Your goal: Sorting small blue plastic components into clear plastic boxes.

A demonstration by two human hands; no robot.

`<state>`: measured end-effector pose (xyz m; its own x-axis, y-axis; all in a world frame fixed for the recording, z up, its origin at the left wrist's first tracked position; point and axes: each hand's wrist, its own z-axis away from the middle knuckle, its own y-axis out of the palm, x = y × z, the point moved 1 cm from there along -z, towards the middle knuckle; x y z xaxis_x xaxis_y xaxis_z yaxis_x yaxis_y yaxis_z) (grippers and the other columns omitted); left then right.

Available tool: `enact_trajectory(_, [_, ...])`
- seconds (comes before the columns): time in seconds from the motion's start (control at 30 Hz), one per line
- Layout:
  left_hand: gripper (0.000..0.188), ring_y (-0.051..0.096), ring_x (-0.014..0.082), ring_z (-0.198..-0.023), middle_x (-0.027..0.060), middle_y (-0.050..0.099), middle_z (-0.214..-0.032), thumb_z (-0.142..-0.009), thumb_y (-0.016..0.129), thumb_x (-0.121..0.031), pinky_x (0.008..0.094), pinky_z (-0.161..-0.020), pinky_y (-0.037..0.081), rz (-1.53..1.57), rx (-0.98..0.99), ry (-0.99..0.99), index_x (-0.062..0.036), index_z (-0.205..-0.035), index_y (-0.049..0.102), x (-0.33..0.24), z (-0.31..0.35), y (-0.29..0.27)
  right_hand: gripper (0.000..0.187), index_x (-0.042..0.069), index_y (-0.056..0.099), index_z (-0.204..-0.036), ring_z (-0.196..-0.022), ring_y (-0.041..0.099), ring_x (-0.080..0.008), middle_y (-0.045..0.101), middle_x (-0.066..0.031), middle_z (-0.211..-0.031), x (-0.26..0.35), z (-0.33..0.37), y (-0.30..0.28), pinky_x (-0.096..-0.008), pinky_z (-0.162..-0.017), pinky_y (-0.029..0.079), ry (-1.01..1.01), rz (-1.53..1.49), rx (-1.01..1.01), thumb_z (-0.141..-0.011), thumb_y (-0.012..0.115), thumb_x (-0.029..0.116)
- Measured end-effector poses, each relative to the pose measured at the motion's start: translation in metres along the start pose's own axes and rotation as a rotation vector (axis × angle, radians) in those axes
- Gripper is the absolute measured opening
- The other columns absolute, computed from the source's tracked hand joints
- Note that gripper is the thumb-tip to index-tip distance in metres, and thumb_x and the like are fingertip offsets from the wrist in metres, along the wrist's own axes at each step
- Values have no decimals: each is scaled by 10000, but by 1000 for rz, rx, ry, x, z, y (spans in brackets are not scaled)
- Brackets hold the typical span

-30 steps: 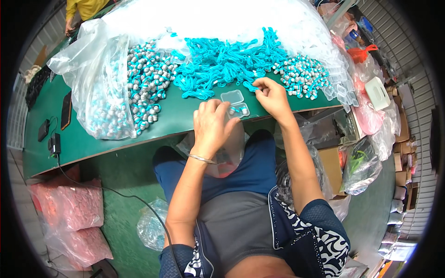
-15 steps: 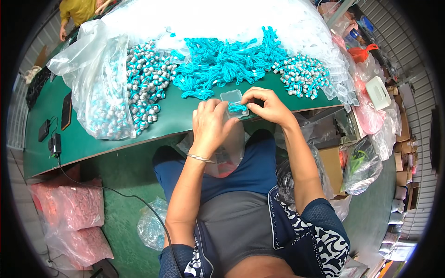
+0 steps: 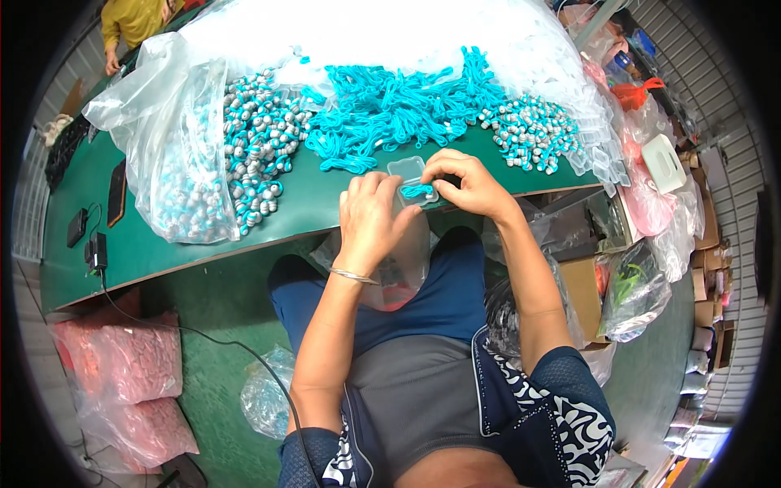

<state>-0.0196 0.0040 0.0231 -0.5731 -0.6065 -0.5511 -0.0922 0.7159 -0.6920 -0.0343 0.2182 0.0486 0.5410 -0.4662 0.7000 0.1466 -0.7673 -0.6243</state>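
Note:
A small clear plastic box (image 3: pixel 399 198) with its lid (image 3: pixel 406 167) raised is held over the table's near edge. Inside it lies a folded teal cord (image 3: pixel 417 191). My left hand (image 3: pixel 368 215) grips the box's left side, thumb toward the near edge and fingers along the far side. At the right side, my right hand (image 3: pixel 470 185) is closed, thumb and forefinger brought together at the box's rim beside the cord. A large heap of teal cords (image 3: pixel 382 114) lies just beyond both hands.
Grey-and-teal beads (image 3: pixel 259 146) are piled left, beside a clear bag (image 3: pixel 167 154) of more. Smaller grey-and-teal pieces (image 3: pixel 533 134) lie right. Clear boxes (image 3: pixel 582 130) heap behind. A phone (image 3: pixel 117 193) and cable (image 3: pixel 203 335) are at left. Another person's yellow sleeve (image 3: pixel 130 24) shows far left.
The cord sits a little more compactly in the box, and my right fingers have shifted slightly. My left hand stays nearly still. The other person's arm at far left has moved.

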Motion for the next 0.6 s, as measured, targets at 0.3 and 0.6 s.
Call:
enact_trajectory(0.3, [463,563,286,-1012,71,624,-1065,-727,825,-303,414,-820,429,-3,-11,15,-94,-1106,661,-1,-1,-1,181,63,726,-999,-880,655,-270,674,-108,-995,-12,-11,8,-393,-765,526,188,149,-149,-864,606,75])
enact_trajectory(0.6, [453,560,282,-994,65,619,-1054,-733,822,-295,410,-803,424,-19,-23,32,-93,-1103,656,0,1,1,189,65,678,-1030,-886,656,-302,674,-116,-948,-13,-18,10,-432,-774,517,194,290,-116,-868,653,160])
